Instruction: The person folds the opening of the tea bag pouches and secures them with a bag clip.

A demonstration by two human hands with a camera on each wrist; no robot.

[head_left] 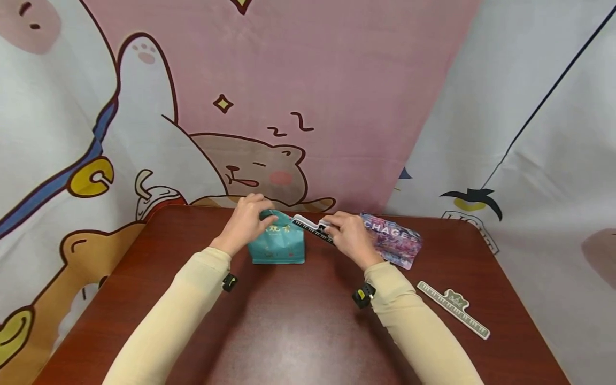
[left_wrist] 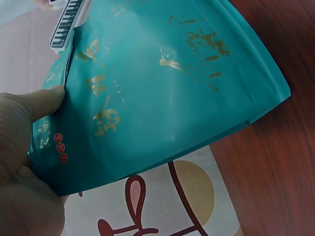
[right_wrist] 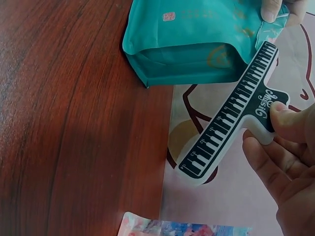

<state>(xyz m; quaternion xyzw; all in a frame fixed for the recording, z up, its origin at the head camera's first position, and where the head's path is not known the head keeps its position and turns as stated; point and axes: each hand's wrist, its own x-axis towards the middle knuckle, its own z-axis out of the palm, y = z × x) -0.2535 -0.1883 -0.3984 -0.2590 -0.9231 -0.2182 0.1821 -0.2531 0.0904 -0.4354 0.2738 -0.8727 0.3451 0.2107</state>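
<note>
A teal pouch (head_left: 278, 250) with gold lettering stands near the table's back edge. My left hand (head_left: 246, 222) pinches its top edge, where the left wrist view shows the thumb (left_wrist: 47, 102) on the folded-over strip. Between thumb and fingers, my right hand (head_left: 352, 239) holds a long black-and-white clip (right_wrist: 229, 115) with a piano-key pattern by its tab marked "Music". One end of that clip meets the corner of the pouch's folded top, close to the left thumb. The clip's other end sticks out away from the pouch.
A purple and pink patterned pouch (head_left: 394, 243) lies at the back right, just beyond the right hand. Farther forward on the right is a green piano-key clip (head_left: 454, 310). A printed cloth (head_left: 346, 107) hangs right behind the table (head_left: 289, 331).
</note>
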